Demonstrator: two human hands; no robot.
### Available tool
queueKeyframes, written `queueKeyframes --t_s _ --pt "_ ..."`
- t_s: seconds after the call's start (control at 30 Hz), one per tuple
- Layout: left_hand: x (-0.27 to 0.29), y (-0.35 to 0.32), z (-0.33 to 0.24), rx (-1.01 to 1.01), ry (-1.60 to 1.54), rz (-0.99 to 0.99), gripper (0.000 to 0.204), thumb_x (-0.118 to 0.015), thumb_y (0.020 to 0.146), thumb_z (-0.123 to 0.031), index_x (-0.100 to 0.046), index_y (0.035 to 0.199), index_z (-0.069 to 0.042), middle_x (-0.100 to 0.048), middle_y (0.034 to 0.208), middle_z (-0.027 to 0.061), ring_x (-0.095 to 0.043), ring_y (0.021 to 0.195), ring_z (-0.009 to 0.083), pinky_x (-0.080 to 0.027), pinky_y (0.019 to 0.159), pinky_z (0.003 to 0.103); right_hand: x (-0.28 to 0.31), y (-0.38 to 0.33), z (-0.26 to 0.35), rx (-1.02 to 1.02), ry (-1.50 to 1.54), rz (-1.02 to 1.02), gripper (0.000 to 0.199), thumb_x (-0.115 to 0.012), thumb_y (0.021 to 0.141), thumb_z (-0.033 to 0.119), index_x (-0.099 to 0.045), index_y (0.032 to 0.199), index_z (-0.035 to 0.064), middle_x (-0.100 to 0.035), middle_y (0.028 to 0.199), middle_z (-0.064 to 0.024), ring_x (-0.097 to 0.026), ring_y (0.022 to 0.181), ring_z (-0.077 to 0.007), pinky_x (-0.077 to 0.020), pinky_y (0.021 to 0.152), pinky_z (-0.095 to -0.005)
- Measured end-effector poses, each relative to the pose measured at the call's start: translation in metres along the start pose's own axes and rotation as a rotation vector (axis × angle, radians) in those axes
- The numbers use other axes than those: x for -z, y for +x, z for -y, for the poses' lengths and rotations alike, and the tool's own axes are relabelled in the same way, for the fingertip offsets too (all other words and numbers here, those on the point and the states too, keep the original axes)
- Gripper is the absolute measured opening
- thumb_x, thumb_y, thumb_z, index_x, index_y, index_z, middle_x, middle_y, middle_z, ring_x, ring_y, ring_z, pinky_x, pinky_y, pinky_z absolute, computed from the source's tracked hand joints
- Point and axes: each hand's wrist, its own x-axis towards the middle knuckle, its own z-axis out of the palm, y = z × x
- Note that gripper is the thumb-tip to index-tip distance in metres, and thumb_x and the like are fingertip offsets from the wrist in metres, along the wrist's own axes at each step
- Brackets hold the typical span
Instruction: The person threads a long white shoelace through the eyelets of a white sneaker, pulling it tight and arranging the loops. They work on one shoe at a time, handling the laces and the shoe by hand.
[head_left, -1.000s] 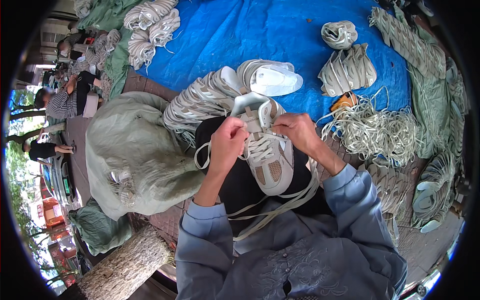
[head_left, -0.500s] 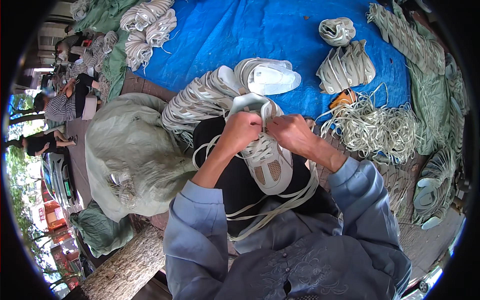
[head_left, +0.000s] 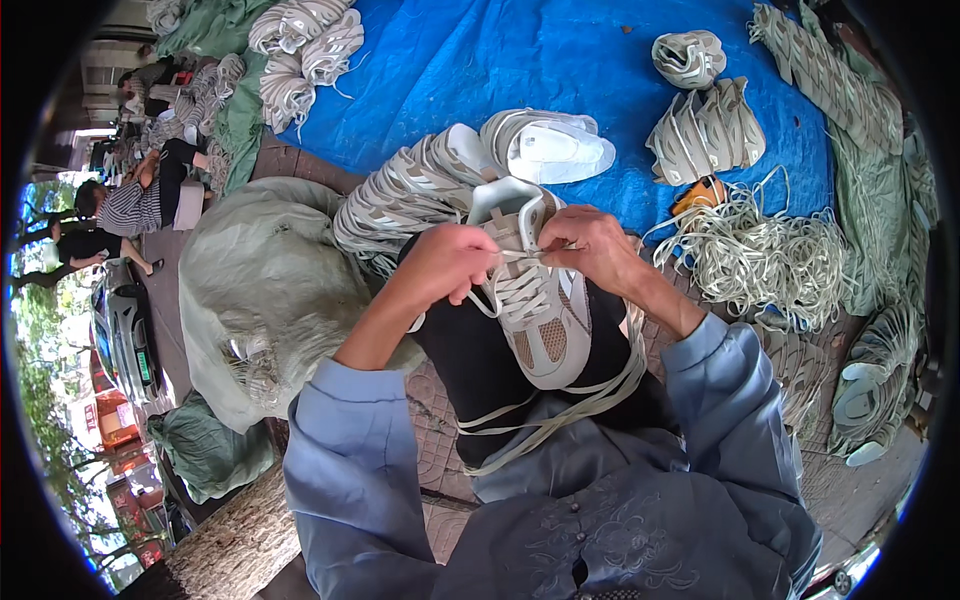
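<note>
A beige and white shoe upper (head_left: 562, 352) with mesh toe panels rests on my lap, toe toward me. Its pale shoelace (head_left: 523, 292) criss-crosses the front. On the left of the upper, my left hand (head_left: 452, 264) pinches the lace near the top eyelets. My right hand (head_left: 594, 248), at the collar's right edge, pinches the lace as well, and a short stretch runs between the two hands. Loose laces (head_left: 560, 420) trail across my dark-clad lap below the toe.
Beyond my knees, a row of nested uppers (head_left: 400, 195) leads to a blue tarp (head_left: 450, 70). A tangled heap of laces (head_left: 770, 255) lies at right, near stacked uppers (head_left: 705, 135). A big pale sack (head_left: 255, 290) stands at left. Other people (head_left: 140, 190) sit farther off.
My left hand has moved left and slightly down, away from the shoe's tongue, drawing the lace out. My right hand has shifted slightly up. The criss-crossed lacing is more exposed.
</note>
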Motion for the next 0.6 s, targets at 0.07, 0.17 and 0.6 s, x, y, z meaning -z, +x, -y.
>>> queueKeyframes --t_s 0.07,0.17,0.6 --pt "0.021 -0.039 -0.003 -0.032 -0.524 -0.100 0.014 -0.052 0.078 -0.010 -0.056 0.083 0.002 -0.045 0.052 0.0006 -0.037 0.036 0.0061 -0.032 0.032 0.021 0.002 0.004 0.001 -0.193 0.111 0.049 0.015 -0.068 0.061 0.006 -0.060 0.073 0.0037 -0.056 0.068 -0.0048 -0.055 0.067 -0.0171 -0.0420 0.061 -0.0276" --pt "0.050 -0.098 -0.013 -0.607 -0.856 -0.266 0.008 -0.045 0.082 -0.005 -0.051 0.081 0.000 -0.044 0.057 0.0001 -0.035 0.035 0.0048 -0.031 0.032 0.020 0.007 0.011 0.014 -0.389 0.211 0.078 0.016 -0.069 0.061 0.006 -0.064 0.076 0.0030 -0.055 0.067 -0.0043 -0.053 0.065 -0.0118 -0.0411 0.058 -0.0256" --pt "0.064 -0.064 -0.037 -0.714 -0.977 -0.186 0.014 -0.051 0.083 -0.012 -0.056 0.091 0.000 -0.059 0.084 0.0095 -0.058 0.060 0.0141 -0.045 0.047 0.024 0.002 0.080 0.055 -0.355 0.653 0.055 0.012 -0.060 0.069 0.009 -0.060 0.061 0.0000 -0.050 0.050 -0.0017 -0.041 0.040 -0.0054 -0.0274 0.037 -0.0212"
